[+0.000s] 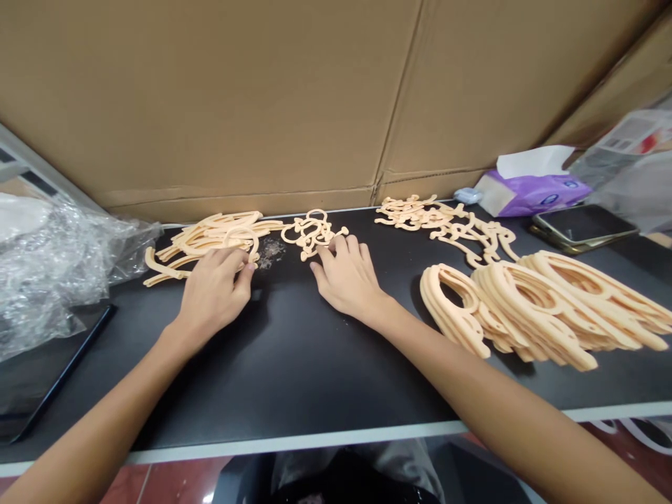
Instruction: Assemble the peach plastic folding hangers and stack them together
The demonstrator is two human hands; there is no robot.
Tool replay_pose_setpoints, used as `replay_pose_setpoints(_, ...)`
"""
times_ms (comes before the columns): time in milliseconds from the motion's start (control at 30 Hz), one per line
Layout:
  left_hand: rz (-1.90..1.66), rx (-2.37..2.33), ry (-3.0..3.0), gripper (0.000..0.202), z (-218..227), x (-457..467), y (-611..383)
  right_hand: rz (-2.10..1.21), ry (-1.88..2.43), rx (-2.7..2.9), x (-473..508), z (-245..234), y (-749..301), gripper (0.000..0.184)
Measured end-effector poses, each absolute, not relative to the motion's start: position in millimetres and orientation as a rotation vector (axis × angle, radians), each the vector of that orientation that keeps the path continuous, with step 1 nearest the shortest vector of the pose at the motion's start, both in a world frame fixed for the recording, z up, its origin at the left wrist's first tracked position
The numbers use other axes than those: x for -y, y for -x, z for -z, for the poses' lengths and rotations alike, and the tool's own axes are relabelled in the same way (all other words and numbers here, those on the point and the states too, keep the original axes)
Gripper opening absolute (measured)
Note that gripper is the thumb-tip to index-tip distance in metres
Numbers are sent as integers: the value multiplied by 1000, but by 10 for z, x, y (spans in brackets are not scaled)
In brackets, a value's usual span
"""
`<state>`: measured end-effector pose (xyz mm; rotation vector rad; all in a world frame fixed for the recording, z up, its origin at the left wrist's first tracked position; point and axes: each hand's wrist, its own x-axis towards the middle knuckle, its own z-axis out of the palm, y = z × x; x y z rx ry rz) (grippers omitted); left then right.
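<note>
Cardboard sheets (236,91), plain brown and creased along a seam, wall off the back of a matte black tabletop (294,364) with a pale front edge. On it lie flat, peach-coloured cut-out pieces with a smooth, dull surface and rounded outlines. The left hand (213,294) rests knuckles up on the near edge of a loose pile of long curved pieces (210,234); its grip is curled shut with the fingertips pinching a ring-shaped piece (242,238) of that pile. The right hand (349,276) lies flat and open, fingers spread, its fingertips touching a small tangle of looped pieces (312,231) near the back of the tabletop. Between the two piles sits a speck of grey debris (270,252). To the right, a stack of larger hook-shaped pieces (540,308) fans out on edge, with thinner scraps (446,220) behind it. Crinkled clear plastic wrap (52,259) bunches at far left. A purple tissue pack (530,189) and a dark phone (582,225) sit at far right.
</note>
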<state>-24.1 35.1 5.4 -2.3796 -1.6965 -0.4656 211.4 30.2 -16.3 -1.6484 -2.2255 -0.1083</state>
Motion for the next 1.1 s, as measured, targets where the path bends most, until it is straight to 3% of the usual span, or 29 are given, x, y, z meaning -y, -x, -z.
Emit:
replay_pose_setpoints(233,429,1918,2391,31,-41,-398,281,105,1635,2215,-295,167,-2108,37)
replay_pose_setpoints(467,746,1880,2723,33,-124,-167,21,-16,1372,2278,-239,128,-2057,33)
replay_pose_setpoints(700,940,1893,2680,32,-106,-187,50,-224,1061,2448,-151,148,-1974,40)
replay_pose_setpoints(1100,919,1976,2689,33,-31,-309,146,-100,1272,2357,-216,138,-2050,28)
